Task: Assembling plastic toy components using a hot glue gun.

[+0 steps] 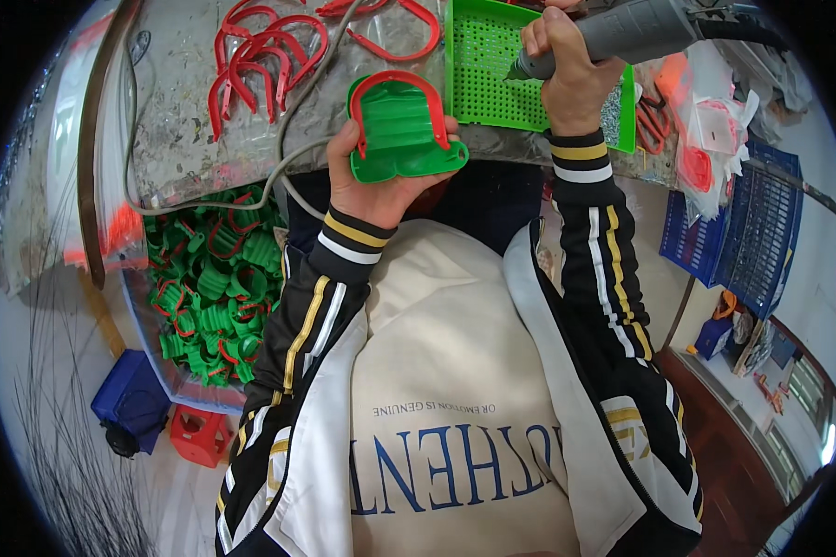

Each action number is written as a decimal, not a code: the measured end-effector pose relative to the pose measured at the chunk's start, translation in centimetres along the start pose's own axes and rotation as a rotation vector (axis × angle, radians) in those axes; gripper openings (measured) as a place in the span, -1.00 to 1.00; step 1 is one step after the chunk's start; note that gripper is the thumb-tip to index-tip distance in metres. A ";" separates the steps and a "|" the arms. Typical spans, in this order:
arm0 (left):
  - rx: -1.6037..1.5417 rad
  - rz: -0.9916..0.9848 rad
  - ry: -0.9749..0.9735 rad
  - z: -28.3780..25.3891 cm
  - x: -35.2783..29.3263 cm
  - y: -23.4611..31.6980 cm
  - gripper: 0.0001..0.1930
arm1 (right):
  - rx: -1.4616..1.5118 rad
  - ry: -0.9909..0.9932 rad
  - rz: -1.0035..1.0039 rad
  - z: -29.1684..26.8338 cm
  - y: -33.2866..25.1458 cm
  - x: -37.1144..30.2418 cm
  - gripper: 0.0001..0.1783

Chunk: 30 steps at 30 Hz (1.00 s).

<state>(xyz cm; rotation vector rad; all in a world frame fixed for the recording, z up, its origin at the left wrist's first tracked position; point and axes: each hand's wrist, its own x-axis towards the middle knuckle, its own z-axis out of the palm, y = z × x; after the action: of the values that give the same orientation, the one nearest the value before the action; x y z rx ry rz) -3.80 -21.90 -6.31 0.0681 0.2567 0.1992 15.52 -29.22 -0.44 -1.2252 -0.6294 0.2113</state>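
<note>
My left hand (372, 193) is closed around a green ribbed plastic piece (398, 121), held up near the table's front edge. A red U-shaped handle (401, 76) lies over that piece, its two ends reaching down along the sides. My right hand (571, 79) grips the front part of a grey electric screwdriver (630, 35). Its pointed tip faces left, above a bright green perforated basket (464, 79). Small silvery screws (611, 116) show in the basket's right part, partly hidden by my hand.
Several loose red handles (267, 60) lie on the worn table (181, 139). A grey cable (293, 116) crosses it. Below left stands a bin of green-and-red pieces (218, 292), near a red stool (200, 436). Red-handled scissors (655, 121) and plastic bags (715, 139) sit right; blue crates (757, 223) beyond.
</note>
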 end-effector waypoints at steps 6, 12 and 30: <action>0.023 -0.004 -0.003 0.1 0.3 -0.1 -0.24 | -0.073 -0.176 -0.264 -2.8 2.8 0.6 -0.84; 0.057 -0.017 -0.031 -0.4 0.2 0.2 -0.24 | -0.168 -0.216 -0.273 -3.0 2.5 0.8 -0.86; -0.082 -0.049 -0.061 0.0 -0.3 -0.3 -0.33 | 0.363 -0.218 0.303 10.1 -8.0 -4.6 -0.67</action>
<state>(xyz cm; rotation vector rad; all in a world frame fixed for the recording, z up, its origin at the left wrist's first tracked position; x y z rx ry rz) -4.02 -22.20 -6.24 -0.0134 0.1891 0.1582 4.76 -26.01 7.35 -0.9456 -0.5600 0.6910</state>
